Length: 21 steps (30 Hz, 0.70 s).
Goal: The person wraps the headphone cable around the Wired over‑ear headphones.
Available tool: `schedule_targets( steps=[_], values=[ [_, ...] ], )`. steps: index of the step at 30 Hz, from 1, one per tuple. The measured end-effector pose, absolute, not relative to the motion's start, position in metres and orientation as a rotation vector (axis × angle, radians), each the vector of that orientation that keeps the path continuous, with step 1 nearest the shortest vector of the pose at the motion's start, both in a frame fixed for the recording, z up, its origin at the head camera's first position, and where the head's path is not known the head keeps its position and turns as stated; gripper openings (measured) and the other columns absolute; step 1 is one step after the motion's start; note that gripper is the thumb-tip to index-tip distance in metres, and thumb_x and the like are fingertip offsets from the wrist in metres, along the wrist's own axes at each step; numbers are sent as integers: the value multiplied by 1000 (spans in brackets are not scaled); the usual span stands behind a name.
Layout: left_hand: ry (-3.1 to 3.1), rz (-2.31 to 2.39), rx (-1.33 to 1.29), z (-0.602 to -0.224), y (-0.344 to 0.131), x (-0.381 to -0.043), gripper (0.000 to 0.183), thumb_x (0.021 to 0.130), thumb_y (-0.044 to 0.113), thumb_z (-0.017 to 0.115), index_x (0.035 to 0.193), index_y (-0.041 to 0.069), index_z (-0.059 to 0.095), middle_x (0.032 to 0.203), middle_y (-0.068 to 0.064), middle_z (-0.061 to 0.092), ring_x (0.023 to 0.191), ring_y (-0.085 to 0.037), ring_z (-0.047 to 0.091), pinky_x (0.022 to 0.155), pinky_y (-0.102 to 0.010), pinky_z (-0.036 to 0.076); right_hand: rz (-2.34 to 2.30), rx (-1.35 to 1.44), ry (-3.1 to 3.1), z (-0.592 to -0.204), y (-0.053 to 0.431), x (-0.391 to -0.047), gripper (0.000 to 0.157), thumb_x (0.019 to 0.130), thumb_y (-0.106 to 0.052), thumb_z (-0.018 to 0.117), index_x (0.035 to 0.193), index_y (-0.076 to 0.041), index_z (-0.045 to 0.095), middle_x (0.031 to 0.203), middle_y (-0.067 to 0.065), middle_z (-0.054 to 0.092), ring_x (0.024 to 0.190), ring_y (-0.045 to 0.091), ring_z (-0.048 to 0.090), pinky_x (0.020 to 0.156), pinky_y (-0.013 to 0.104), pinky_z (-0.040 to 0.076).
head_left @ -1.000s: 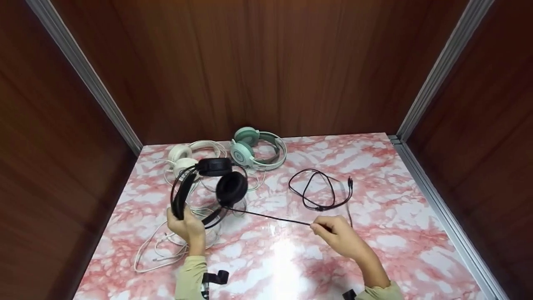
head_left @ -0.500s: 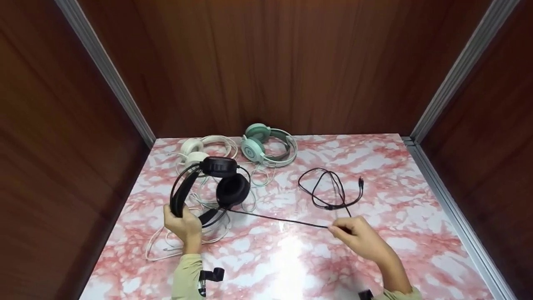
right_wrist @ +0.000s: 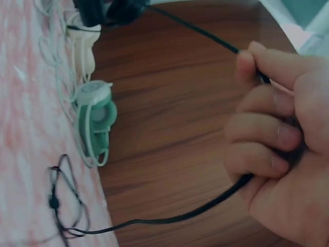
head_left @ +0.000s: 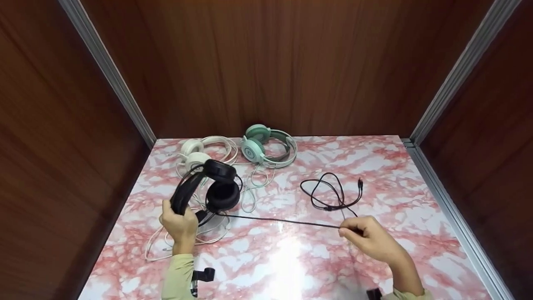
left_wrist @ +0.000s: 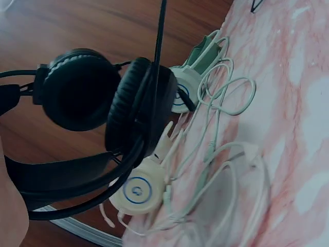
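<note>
As left hand [head_left: 180, 224] holds headphones [head_left: 223, 196] (black), right hand [head_left: 372, 240] grips cable [right_wrist: 163, 221].

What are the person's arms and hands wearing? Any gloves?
No gloves: the left hand and right hand are bare. The left sleeve is pale khaki-green, and so is the right sleeve, just peeking in. A black gadget juts from the left one, and part of another black piece shows by the right.
</note>
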<state>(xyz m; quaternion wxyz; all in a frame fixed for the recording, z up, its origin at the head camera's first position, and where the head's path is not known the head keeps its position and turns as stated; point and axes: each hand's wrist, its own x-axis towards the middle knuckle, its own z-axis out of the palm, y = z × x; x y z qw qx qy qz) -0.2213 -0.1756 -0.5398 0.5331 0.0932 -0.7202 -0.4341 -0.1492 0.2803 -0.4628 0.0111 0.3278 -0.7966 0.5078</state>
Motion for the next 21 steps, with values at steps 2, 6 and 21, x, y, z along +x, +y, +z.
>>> schedule_targets(
  steps=[2,6,21],
  values=[
    [-1797,-964,97,-531,-178,-221,10,67,1,55,76,-1,53,55,-13,50,48,-37,44,50,-49,39,1539,1091,-2438,-450,279,-154,21,91,12,57,84,-6,65,63,-4,51,50,-1,38,42,20,37],
    [-1972,-880,-204,-510,-183,-223,18,62,2,54,80,2,57,60,-12,54,50,-39,47,49,-51,40,1367,1193,-2254,-433,282,-179,25,82,22,58,86,-1,67,69,-1,59,49,6,43,46,21,43],
    [-1535,-2613,-1136,-506,-148,-241,34,90,-3,34,105,5,64,51,-6,18,37,-10,17,33,-21,15,1411,604,-2084,-395,259,-265,9,90,9,62,85,13,68,72,-7,62,62,3,50,59,16,42]
  ],
)
